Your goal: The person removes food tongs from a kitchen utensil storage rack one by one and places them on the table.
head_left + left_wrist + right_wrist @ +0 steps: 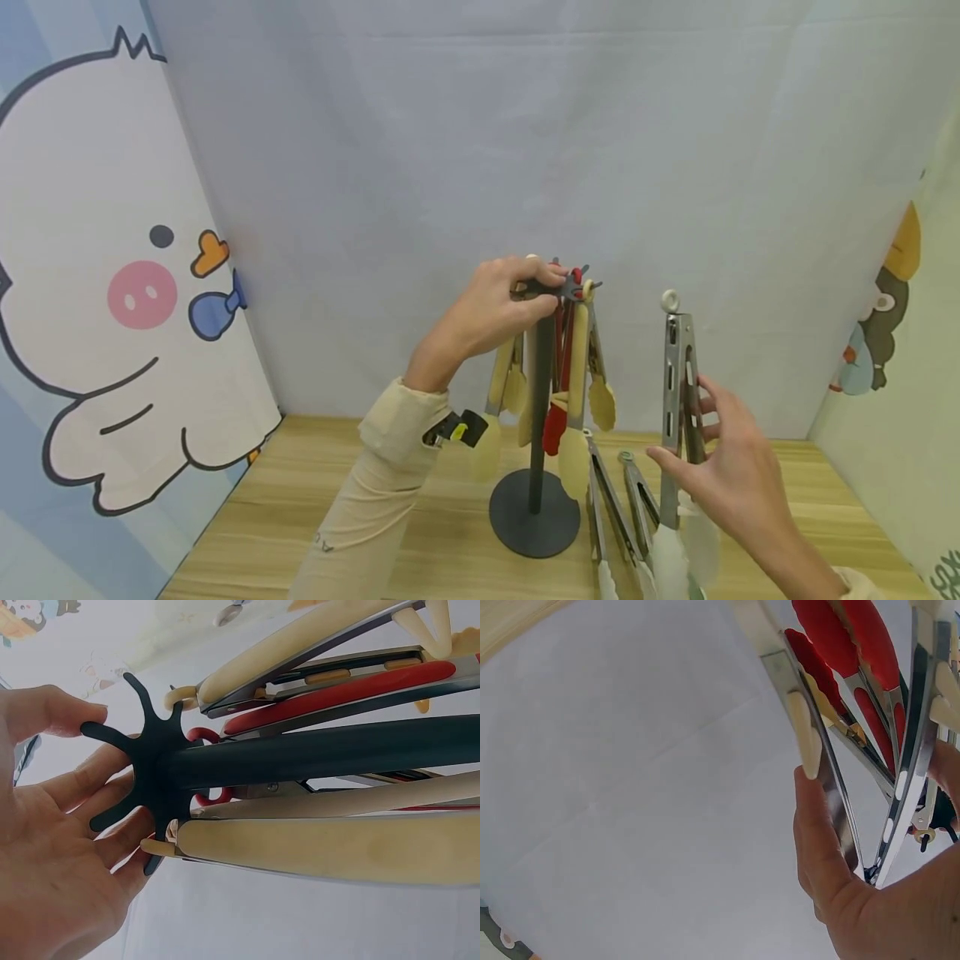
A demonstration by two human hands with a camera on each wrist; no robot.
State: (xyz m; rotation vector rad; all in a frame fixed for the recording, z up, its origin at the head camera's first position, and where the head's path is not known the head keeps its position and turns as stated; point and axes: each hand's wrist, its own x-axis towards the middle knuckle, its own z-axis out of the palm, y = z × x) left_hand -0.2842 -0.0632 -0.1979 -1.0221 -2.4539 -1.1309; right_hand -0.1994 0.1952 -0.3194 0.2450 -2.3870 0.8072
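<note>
A dark stand (537, 442) with a round base and a crown of curved hooks (154, 761) stands on the table. My left hand (498, 304) grips the crown, thumb on one hook and fingers behind the others. Cream-handled tongs (579, 367) and red-tipped tongs (555, 429) hang around the post by their end loops. To the right of the stand, my right hand (738, 467) holds steel tongs (667, 392) upright, pale tips down and ring up. The right wrist view shows their two arms (840, 802) spread between thumb and fingers.
Several more steel tongs (611, 492) lie on the wooden table (435, 533) between the stand and my right hand. A pale cloth wall (360, 208) rises behind. Cartoon-printed panels (75, 208) close off the left and right sides.
</note>
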